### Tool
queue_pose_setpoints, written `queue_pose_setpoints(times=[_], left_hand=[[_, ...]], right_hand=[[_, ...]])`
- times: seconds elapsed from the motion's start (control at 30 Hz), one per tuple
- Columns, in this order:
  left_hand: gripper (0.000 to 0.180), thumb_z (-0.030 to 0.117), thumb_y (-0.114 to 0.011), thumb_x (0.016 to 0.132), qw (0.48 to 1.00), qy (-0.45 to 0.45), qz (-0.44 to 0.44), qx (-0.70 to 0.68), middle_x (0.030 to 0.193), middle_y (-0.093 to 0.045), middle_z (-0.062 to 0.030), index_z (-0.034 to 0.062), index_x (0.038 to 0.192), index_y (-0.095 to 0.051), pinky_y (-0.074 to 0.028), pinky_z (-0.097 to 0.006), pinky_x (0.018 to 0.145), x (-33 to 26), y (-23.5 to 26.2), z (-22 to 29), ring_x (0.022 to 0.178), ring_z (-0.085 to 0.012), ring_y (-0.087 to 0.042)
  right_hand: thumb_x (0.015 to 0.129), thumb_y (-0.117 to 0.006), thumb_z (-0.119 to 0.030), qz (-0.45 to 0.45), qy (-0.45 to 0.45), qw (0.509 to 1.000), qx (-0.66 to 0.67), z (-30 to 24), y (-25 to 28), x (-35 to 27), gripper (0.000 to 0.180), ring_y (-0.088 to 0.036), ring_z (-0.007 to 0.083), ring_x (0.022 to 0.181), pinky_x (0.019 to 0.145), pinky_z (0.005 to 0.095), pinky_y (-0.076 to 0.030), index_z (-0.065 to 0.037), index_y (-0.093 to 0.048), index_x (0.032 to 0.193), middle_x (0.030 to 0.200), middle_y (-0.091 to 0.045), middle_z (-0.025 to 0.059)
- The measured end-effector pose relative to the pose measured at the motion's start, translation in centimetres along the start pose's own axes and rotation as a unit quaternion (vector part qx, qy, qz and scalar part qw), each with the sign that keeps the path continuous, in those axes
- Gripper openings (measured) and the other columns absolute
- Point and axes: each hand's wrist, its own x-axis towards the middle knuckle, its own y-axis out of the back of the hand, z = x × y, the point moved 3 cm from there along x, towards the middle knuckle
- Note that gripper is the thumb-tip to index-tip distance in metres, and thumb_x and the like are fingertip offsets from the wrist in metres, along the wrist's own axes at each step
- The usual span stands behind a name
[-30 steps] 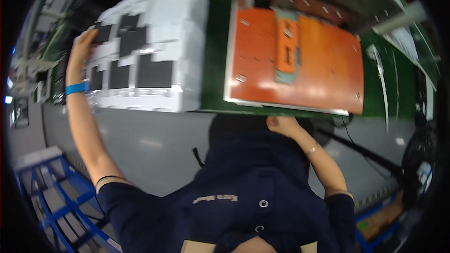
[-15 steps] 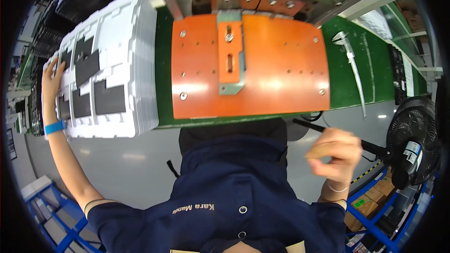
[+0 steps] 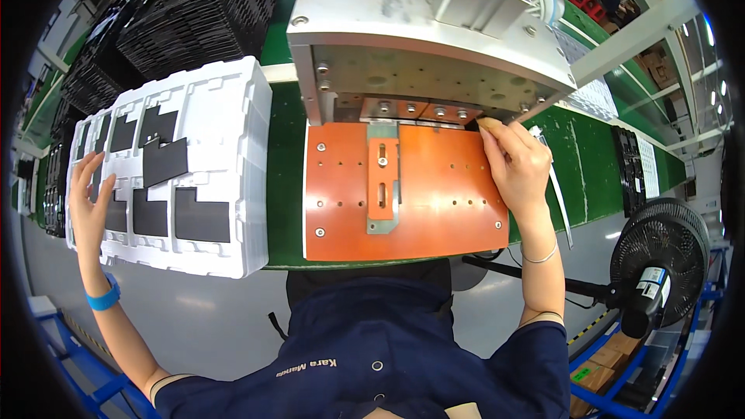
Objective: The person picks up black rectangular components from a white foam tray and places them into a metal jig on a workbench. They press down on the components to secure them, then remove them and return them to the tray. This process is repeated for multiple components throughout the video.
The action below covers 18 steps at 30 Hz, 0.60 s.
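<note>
1. We look down from the person's head — through the left of its paired fisheye cameras, wide and upright.
2. We face the green bench (image 3: pixel 287 163), near and below.
3. Nearest us, the navy shirt (image 3: pixel 419 341) spans the lower middle.

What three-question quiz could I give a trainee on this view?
1. Which hand is at the rear right corner of the orange plate?
2. True or false: the blue wristband is on the right wrist.
3. What is the left hand nearest? A) black fan B) white tray C) orange plate

Key: 1. The right hand. 2. False: the blue wristband is on the left. 3. B.
</note>
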Motion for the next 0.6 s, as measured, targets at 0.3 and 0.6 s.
queue_pose_setpoints(times=[0.3, 0.6], left_hand=[[0.022, 0.007, -0.078, 0.079, 0.979, -0.189, -0.023, -0.071, 0.109, -0.068, -0.0125, 0.0031, 0.1, -0.073, -0.05, -0.039, 0.09, 0.5, -0.6, 12.5, 0.106, -0.0307, -0.063], [0.058, 0.011, -0.091, 0.054, 0.96, -0.238, -0.131, -0.066, 0.108, -0.057, -0.0103, 0.0034, 0.106, -0.067, -0.045, -0.039, 0.092, 1.6, -2.8, 13.2, 0.105, -0.0312, -0.053]], right_hand=[[0.079, -0.076, -0.003, -0.022, 0.024, 0.999, 0.013, -1.0, 0.2, 0.5, 0.014, -0.053, 0.0199, 0.05, 0.048, 0.0334, -0.041, -0.007, -0.073, 0.092, 0.059, -0.053, 0.0055], [0.079, -0.072, -0.004, -0.018, 0.019, 0.998, 0.055, -0.8, -0.1, 0.9, 0.014, -0.057, 0.0204, 0.051, 0.052, 0.032, -0.047, -0.008, -0.074, 0.092, 0.06, -0.057, 0.0045]])
